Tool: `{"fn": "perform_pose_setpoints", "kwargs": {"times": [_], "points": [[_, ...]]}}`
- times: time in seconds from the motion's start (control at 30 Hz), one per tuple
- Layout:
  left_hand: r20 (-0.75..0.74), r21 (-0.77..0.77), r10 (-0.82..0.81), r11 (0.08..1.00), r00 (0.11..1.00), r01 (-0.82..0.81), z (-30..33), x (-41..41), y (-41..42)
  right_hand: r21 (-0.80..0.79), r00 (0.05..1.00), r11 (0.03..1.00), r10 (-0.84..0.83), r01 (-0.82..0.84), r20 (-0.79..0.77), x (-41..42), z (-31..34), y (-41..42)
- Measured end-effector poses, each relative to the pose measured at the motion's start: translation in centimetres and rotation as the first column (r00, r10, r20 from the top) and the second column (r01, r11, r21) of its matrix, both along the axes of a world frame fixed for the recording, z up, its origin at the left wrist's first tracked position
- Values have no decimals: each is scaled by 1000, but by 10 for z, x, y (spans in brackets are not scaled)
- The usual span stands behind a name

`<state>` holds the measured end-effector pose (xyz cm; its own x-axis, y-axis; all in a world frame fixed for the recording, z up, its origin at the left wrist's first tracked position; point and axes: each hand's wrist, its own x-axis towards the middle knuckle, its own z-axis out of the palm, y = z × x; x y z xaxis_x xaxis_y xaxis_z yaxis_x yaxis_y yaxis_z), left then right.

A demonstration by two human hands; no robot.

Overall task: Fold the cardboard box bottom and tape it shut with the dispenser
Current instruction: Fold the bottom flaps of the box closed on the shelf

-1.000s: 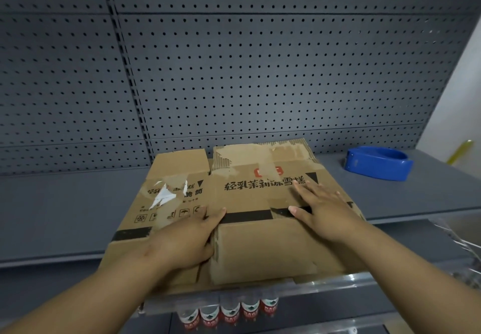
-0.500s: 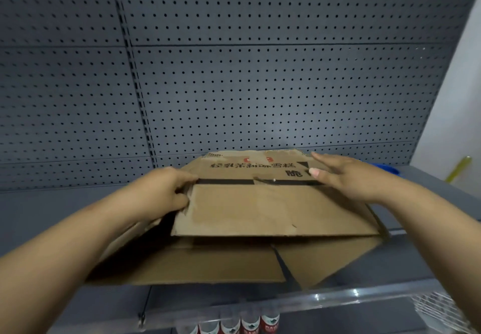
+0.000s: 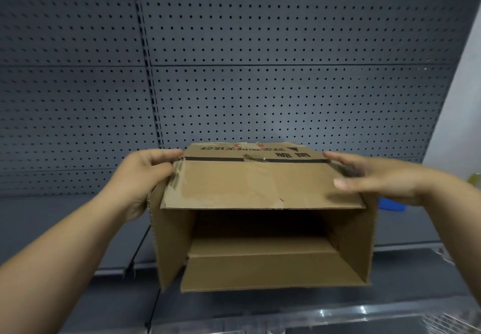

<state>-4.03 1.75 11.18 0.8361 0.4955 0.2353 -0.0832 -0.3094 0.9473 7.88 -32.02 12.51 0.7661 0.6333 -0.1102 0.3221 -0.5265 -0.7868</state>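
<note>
The brown cardboard box (image 3: pixel 260 185) is opened into a tube and lifted above the grey shelf, its open end facing me with four flaps spread. My left hand (image 3: pixel 141 175) grips the box's upper left corner, fingers curled over the edge. At the upper right corner my right hand (image 3: pixel 374 175) presses against the box with its fingers spread. Behind my right wrist, only a sliver of the blue tape dispenser (image 3: pixel 390 205) shows on the shelf.
A grey pegboard wall (image 3: pixel 234 60) stands close behind the box. The grey shelf (image 3: pixel 65 229) runs left and right under it, with a clear plastic rail (image 3: pixel 312 318) along the lower shelf's front edge and a wire basket (image 3: pixel 453 320) at bottom right.
The box has gone from lying flat on the shelf to raised and opened into a tube. Both hands moved up and apart to its upper corners. The camera tilted upward.
</note>
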Motion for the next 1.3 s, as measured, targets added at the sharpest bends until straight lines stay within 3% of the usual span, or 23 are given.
{"fn": "perform_pose_setpoints", "kwargs": {"times": [0.07, 0.13, 0.27, 0.33, 0.43, 0.6, 0.7, 0.8, 0.97, 1.1, 1.23, 1.3], "points": [[12, -48, 0, 999, 1000, 1, -1, 2, -2, -227, 995, 972, 82, -69, 49, -1, 3, -3], [15, -60, -16, 998, 1000, 17, -6, 3, -4, -456, 974, 890, 108, -6, 199, 1, 2, -3], [18, -30, -51, 998, 999, 52, -15, 2, -7, -519, 905, 845, 114, 127, 409, 5, -2, -3], [24, -23, -59, 998, 998, 60, -17, 0, -5, -433, 915, 897, 98, 89, 391, 3, 1, -8], [74, -85, -107, 990, 991, 114, -22, 0, -3, -59, 987, 998, 22, -13, 160, -1, 11, -20], [227, -102, -197, 969, 954, 224, -39, 5, -5, 254, 975, 960, -159, 116, 154, 11, 10, -23], [279, 118, -315, 949, 907, 293, -52, 2, -2, 380, 931, 894, -320, 236, 175, 12, 5, -14], [222, 345, -338, 904, 914, 251, -59, 2, -1, 423, 893, 855, -407, 299, 193, 19, -1, -9], [140, 677, -320, 721, 937, 145, -70, 11, -2, 500, 866, 802, -466, 326, 182, 29, -8, -9], [134, 731, -315, 671, 940, 120, -69, 17, -3, 618, 816, 739, -514, 267, 262, 29, -22, -14], [170, 763, -300, 643, 939, 68, -67, 19, -7, 610, 864, 776, -411, 163, 291, 32, -38, -26], [175, 774, -275, 632, 945, 41, -70, 21, -9, 526, 886, 842, -330, 120, 326, 33, -42, -34]]}}
